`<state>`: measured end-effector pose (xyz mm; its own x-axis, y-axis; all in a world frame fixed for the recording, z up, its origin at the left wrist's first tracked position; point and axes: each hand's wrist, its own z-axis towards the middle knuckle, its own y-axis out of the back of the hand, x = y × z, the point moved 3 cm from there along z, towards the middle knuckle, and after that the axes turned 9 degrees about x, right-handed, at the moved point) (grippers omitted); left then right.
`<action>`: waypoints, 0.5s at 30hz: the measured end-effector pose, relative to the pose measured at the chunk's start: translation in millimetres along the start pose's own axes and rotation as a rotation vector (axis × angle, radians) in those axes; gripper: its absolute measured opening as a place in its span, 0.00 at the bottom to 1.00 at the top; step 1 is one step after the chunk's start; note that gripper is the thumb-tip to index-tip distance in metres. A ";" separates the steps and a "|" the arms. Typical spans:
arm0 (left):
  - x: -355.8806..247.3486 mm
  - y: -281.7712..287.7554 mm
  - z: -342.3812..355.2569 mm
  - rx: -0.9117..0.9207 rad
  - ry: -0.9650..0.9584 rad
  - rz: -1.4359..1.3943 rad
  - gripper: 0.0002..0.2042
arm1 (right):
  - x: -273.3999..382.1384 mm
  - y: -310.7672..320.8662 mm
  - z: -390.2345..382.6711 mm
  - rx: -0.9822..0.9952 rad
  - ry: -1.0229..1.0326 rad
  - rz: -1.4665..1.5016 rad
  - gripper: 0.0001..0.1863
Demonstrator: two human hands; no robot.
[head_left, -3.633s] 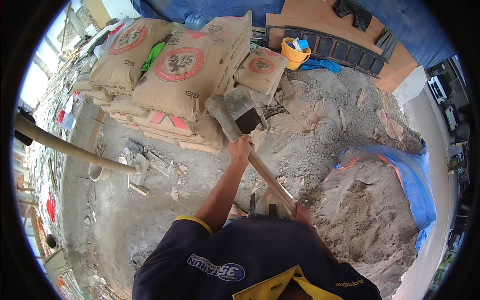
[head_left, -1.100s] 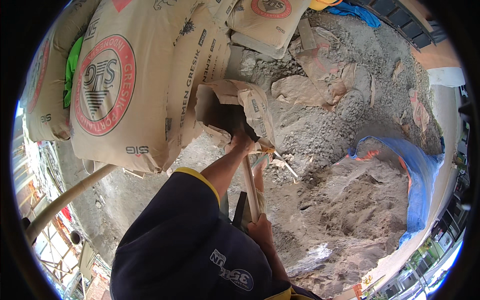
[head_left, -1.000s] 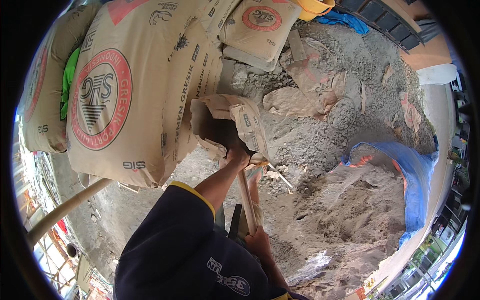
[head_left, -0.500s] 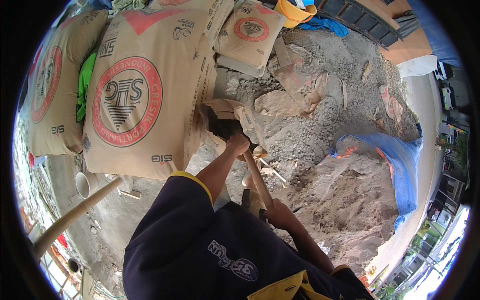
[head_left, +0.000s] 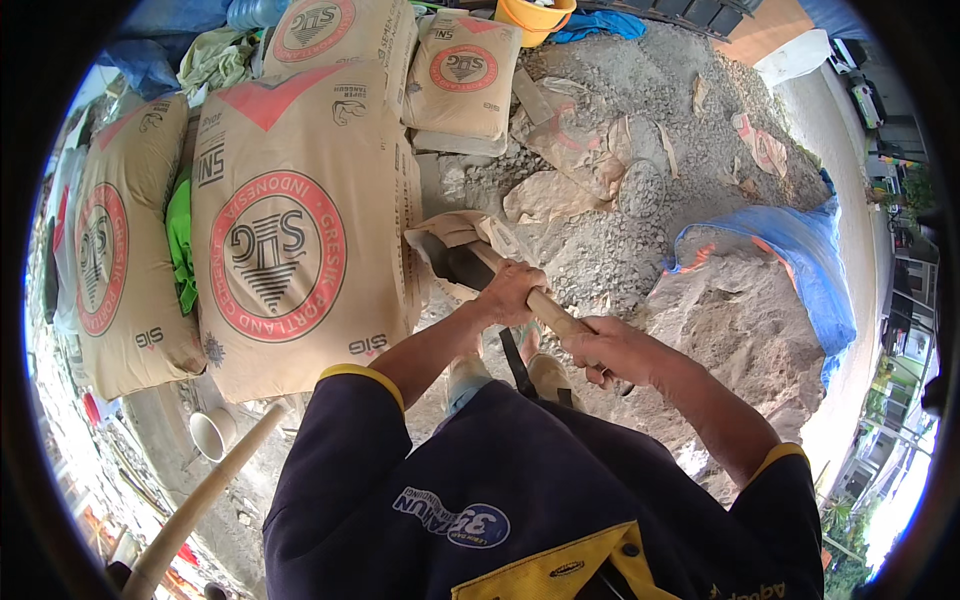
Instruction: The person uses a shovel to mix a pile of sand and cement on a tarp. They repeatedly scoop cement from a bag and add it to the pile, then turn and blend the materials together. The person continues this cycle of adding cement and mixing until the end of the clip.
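Note:
My left hand (head_left: pixel 512 290) is wrapped round the wooden handle (head_left: pixel 552 313) of a shovel. My right hand (head_left: pixel 612 348) grips the same handle farther back, nearer my body. The shovel's dark blade (head_left: pixel 462 266) reaches into an opened brown paper cement bag (head_left: pixel 503 236), whose torn mouth faces me. The bag's inside is shadowed, so its contents are hard to make out. A large, full cement bag (head_left: pixel 375 235) lies just left of the opened one. My shoes show below the handle, partly covered by my dark shirt.
More cement bags (head_left: pixel 100 250) lie at the left and the back. Gravel (head_left: pixel 650 100) and torn paper (head_left: pixel 560 190) cover the ground ahead. At right, a sand heap (head_left: pixel 740 330) borders a blue tarp (head_left: pixel 815 250). A yellow bucket (head_left: pixel 535 18) stands far back; a pole (head_left: pixel 205 500) slants at lower left.
The shovel handle has swung to a flatter slant, its rear end rising to the right. Both hands moved right with it, and the right one came up. My view has shifted too.

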<state>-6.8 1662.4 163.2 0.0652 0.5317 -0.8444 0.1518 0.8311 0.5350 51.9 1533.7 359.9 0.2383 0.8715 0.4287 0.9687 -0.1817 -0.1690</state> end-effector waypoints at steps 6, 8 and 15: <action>1.4 62.1 2.3 -0.187 0.117 -0.135 0.08 | -54.7 52.6 -66.0 -0.560 0.492 0.546 0.21; -3.7 78.5 0.7 -0.206 0.145 -0.167 0.07 | -101.4 51.1 -75.2 -0.710 0.523 0.749 0.18; -21.3 117.7 -12.7 -0.230 0.199 -0.299 0.07 | -227.4 -4.9 -76.3 -0.876 0.366 1.034 0.17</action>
<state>-2.9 1751.0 244.4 -0.1431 0.2641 -0.9538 -0.0900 0.9563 0.2783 -1.7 1301.7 330.9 0.7338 0.0294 0.6788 0.0428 -0.9991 -0.0030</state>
